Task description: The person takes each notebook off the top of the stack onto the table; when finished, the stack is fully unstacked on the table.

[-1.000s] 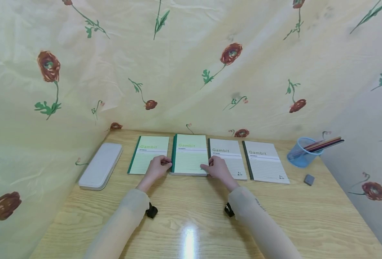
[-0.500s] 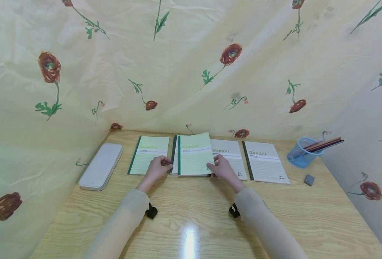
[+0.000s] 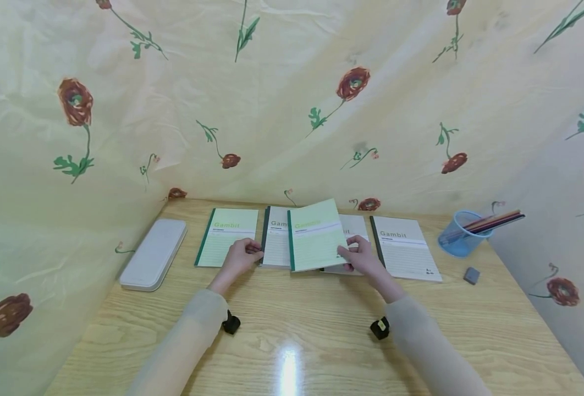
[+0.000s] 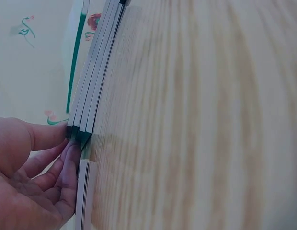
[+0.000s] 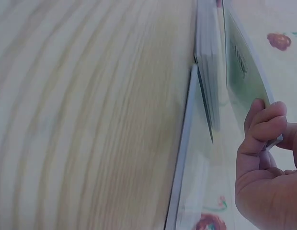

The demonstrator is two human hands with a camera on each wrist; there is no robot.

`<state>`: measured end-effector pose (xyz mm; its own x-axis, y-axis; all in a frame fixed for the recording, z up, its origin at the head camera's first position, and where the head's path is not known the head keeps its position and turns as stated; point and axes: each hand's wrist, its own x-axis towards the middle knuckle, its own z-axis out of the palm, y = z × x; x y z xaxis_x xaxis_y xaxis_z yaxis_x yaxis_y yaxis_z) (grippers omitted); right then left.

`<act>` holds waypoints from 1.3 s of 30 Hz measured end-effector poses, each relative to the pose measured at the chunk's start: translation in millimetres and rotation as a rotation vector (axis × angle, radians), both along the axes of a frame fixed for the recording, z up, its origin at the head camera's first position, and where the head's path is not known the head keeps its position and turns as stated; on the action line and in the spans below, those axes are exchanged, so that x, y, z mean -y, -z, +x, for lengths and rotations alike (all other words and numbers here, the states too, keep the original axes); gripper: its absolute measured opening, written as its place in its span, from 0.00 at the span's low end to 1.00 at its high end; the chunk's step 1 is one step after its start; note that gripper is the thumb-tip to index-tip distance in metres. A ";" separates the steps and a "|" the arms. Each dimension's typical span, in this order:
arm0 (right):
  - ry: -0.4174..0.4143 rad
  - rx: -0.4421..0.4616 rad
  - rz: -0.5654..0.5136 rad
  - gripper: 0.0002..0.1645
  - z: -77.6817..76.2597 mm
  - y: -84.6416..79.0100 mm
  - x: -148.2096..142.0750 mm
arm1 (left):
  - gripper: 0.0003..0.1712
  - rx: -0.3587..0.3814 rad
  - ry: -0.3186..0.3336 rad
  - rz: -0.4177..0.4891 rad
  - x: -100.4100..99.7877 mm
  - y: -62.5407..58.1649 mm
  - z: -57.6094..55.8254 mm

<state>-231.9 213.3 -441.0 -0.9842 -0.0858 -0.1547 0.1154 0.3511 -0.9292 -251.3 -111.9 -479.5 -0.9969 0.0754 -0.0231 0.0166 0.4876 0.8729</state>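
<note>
My right hand point(image 3: 366, 258) pinches the lower right corner of a pale green notebook point(image 3: 317, 239), thumb on the cover and fingers beneath. That notebook is tilted, its right side raised above a stack of notebooks point(image 3: 274, 247) with a white, dark-spined one on top. In the right wrist view, the green notebook's back cover point(image 5: 242, 72) with a barcode stands apart from the stack. My left hand point(image 3: 242, 256) holds the stack's spine near its front corner. The left wrist view shows thumb and fingertips point(image 4: 72, 153) at the spines of several stacked notebooks point(image 4: 93, 72).
Another green notebook point(image 3: 227, 239) lies left of the stack. To the right lie a white notebook point(image 3: 353, 223), partly covered, and a second white one point(image 3: 406, 247). A white case point(image 3: 154, 253) is far left. A blue pencil cup point(image 3: 460, 236) and a grey eraser point(image 3: 472, 275) are at right.
My right hand has lifted the green notebook off the top of the stack and moved it rightward, uncovering the white notebook under it. The left hand has stayed at the spine.
</note>
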 end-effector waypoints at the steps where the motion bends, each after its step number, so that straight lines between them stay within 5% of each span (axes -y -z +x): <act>1: 0.004 0.004 -0.004 0.22 1.9 -1.5 -4.8 | 0.10 -0.001 0.001 -0.001 0.3 0.3 -0.4; 15: 0.037 -0.015 -0.032 0.29 40.8 -19.5 -74.3 | 0.09 -0.014 0.003 -0.007 1.9 0.9 1.5; 28: -0.002 -0.049 0.012 0.23 90.8 -29.3 -145.5 | 0.09 -0.007 0.002 -0.010 1.5 3.2 -0.8; 39: 0.021 -0.007 0.001 0.06 135.4 -12.9 -191.2 | 0.09 -0.008 0.008 -0.001 0.6 1.2 -1.7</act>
<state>-96.4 404.5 -428.1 -0.9869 -0.0650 -0.1475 0.1159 0.3497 -0.9297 -253.0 -112.5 -480.8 -0.9964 0.0829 -0.0150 0.0274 0.4880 0.8724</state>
